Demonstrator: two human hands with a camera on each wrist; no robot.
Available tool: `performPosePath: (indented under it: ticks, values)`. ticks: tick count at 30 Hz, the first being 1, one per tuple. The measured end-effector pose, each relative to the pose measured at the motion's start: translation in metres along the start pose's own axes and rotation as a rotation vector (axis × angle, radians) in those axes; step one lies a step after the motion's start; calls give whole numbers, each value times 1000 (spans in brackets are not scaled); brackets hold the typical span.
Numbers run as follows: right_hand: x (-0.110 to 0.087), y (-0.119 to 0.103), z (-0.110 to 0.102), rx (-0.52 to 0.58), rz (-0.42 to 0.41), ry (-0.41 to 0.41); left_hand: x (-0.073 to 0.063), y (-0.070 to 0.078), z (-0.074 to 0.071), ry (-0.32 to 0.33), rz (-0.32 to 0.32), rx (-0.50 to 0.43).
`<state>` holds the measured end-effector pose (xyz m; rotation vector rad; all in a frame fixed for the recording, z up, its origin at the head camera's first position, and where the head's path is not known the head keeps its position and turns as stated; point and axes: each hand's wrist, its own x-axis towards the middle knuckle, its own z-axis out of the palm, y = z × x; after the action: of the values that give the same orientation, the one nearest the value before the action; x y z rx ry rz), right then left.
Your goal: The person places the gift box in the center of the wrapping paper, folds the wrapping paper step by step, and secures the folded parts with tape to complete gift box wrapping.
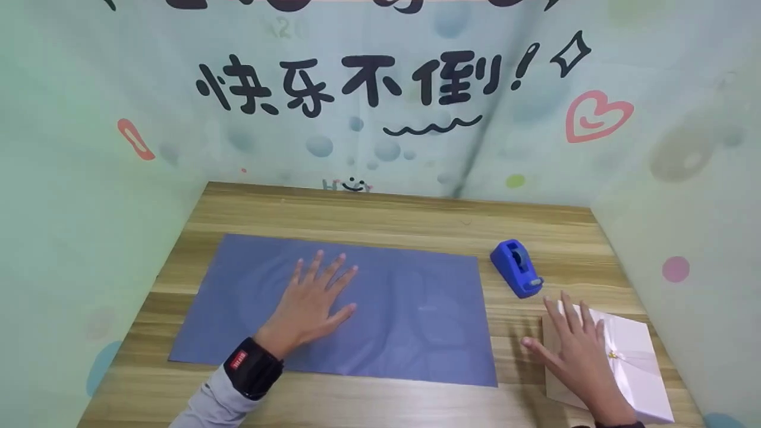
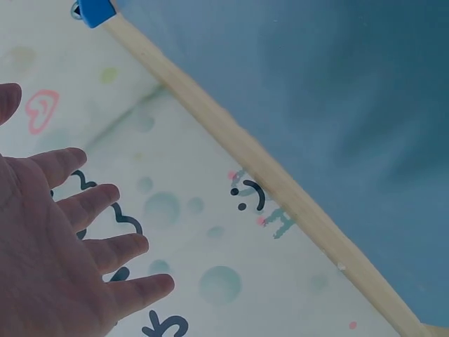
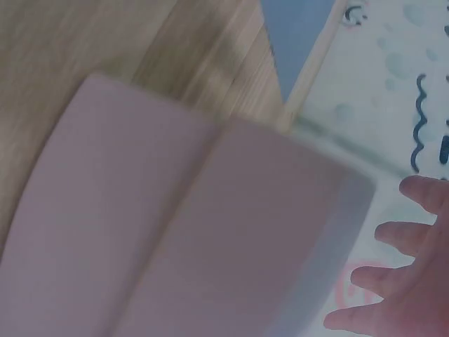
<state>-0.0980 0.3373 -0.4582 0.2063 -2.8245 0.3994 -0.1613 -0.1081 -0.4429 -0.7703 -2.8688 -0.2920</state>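
Clearly, the blue sheet [image 1: 416, 333] lies flat on the wooden table [image 1: 380, 211], with its long side across in front of me. I judge it thin and very light, soft enough to crease, and perhaps a little slippery on the wood; a pinch at a corner, or a flat palm, would suit it best. Over its middle is my left hand [image 1: 309, 306], palm down, the fingers straight and well apart, the thumb out to the right. It grips nothing, and whether the palm touches the sheet I cannot tell.

To the right of the sheet lies the pale pink box [image 1: 645, 380], with a ribbon [image 1: 609, 336] across its top. It seems to me stiff but not heavy; I would hold it by two opposite sides, because the ribbon could be crushed. My right hand [image 1: 576, 353] is over its left part, fingers spread and thumb apart, holding nothing; contact is also not certain. Beyond the box, near the sheet's far right corner, stands the blue tape dispenser [image 1: 515, 272]. Behind the table hangs a printed backdrop [image 1: 273, 160].
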Motion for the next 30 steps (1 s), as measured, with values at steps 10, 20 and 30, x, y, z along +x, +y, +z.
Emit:
performPosePath:
  ticks: [10,20,30]
  values:
    - [-16,37,-16,-7,189,7,-1,-1,1,-19,-9,15]
    - [-37,75,-27,-11,424,-62,-2,-1,1,-16,-3,4]
    - [-50,110,-24,62,575,-131,-1,-2,2,4,8,-1]
